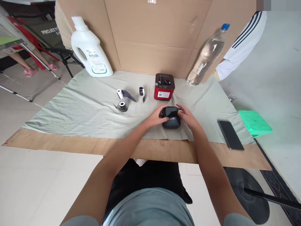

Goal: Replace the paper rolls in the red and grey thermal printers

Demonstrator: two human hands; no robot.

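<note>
The small black device sits between your two hands, right up against your left hand and just beside your right hand; its long axis seems to run away from you. Your left hand holds its left side, thumb over the top; your right hand curls at its right edge, and whether it grips you cannot tell. Under both hands, wrinkled pale cloth covers most of the tabletop. Three small rolls lie left of and beyond your left hand, a red machine stands beyond both hands, and a phone lies right of your right hand.
</note>
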